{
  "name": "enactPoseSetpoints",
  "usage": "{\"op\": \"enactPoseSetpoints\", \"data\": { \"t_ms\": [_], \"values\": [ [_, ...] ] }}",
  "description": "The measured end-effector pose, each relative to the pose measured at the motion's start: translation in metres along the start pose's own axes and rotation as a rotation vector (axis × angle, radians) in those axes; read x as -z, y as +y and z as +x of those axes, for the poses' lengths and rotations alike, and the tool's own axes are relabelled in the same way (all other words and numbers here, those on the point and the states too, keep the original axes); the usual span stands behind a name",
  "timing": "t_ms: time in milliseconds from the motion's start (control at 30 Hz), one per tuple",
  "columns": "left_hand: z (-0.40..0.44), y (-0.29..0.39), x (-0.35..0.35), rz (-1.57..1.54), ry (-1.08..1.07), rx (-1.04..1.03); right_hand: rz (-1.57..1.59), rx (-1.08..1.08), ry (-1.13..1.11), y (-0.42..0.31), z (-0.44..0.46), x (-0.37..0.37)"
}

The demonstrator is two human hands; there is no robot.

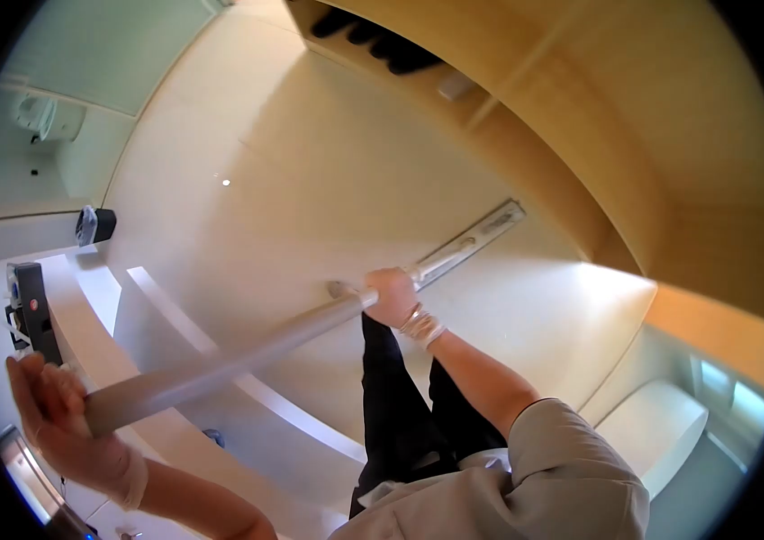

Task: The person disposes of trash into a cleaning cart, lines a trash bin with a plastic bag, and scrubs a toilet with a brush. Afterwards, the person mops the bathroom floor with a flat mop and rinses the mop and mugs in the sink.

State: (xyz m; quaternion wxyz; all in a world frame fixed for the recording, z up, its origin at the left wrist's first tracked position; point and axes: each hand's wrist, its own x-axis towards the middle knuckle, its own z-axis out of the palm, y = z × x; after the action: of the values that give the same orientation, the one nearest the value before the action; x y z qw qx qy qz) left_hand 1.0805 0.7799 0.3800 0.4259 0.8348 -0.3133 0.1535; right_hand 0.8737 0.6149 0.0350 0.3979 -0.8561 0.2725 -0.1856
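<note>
A flat mop runs diagonally across the head view, its pale grey pole (238, 360) rising toward me and its long flat head (490, 225) lying on the floor. My right hand (391, 297) is wrapped round the lower part of the pole. At the pole's upper end, my left hand (67, 418) is closed about the tip, with some fingers curled and others straighter. Both hands seem to wear thin see-through gloves, gathered at the wrists. The mop head is close to the base of a wooden cabinet (535, 171).
Dark shoes (373, 40) sit in the space under the cabinet. Across the light floor (265, 180), a small black bin (98, 227) with a bag stands by the wall. A toilet (58, 119) shows behind glass. A white curved ledge (175, 315) and a rounded white fixture (656, 427) flank me.
</note>
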Motion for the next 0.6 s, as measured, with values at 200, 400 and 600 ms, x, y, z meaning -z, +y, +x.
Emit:
{"op": "enactPoseSetpoints", "data": {
  "t_ms": [200, 400, 600],
  "values": [
    [-0.155, 0.068, -0.101, -0.126, -0.197, 0.147, -0.158, -0.309, -0.003, 0.107, -0.207, 0.089],
    [-0.324, 0.121, -0.101, -0.726, -0.267, 0.925, -0.299, -0.479, -0.069, 0.183, -0.399, 0.128],
    [-0.405, 0.154, 0.038, -0.388, -0.146, 0.102, -0.152, -0.527, 0.123, 0.101, -0.442, 0.120]
  ]
}}
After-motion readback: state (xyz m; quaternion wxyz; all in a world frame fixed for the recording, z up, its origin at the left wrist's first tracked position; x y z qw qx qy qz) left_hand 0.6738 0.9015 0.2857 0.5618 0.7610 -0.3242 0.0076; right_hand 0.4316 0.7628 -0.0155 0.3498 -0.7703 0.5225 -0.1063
